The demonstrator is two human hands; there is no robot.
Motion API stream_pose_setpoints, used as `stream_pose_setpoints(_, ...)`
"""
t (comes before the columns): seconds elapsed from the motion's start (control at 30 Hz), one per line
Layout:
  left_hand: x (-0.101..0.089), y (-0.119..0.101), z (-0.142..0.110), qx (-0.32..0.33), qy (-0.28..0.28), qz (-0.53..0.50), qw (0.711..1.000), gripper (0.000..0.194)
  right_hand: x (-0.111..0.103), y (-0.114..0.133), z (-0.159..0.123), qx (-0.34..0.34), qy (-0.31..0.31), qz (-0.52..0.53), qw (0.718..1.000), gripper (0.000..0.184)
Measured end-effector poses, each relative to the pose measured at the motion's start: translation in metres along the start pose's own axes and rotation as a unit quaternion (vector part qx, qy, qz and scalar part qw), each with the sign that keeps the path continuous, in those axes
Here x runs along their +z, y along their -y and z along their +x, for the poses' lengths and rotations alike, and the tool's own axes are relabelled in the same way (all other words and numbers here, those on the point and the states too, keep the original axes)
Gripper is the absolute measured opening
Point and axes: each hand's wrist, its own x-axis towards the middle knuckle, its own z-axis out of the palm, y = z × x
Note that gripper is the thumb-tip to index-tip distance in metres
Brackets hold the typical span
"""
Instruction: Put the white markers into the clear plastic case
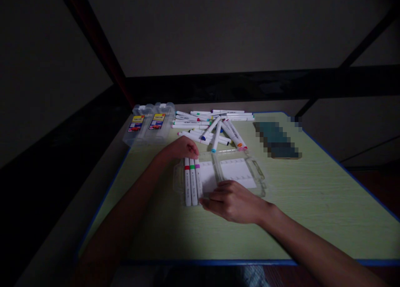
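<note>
Markers (193, 183), three slim white ones banded red, green and purple, lie side by side at nine o'clock in the opened clear plastic case (217, 167). Your left hand (183, 147) curls its fingers at the purple-banded marker's upper end; your right hand (233, 201), fingers bent, meets its lower end. You cannot tell whether either grips. Loose white markers (216, 135) lie at twelve o'clock on the pale green worktop (312, 212).

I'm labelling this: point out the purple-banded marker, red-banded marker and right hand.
Purple-banded marker (198, 179): head view, white barrel.
Red-banded marker (188, 186): head view, white barrel.
Right hand (230, 200): head view, back of the hand.
</note>
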Motion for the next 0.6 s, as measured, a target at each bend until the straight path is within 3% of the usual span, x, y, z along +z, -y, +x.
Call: stream_pose_setpoints(0.6, 0.0005, 0.0003, 0.0001, -0.002, -0.002, -0.014, 1.0, 0.01, -0.0019, 0.0001, 0.001, 0.014, 0.014, 0.003, 1.0, 0.022)
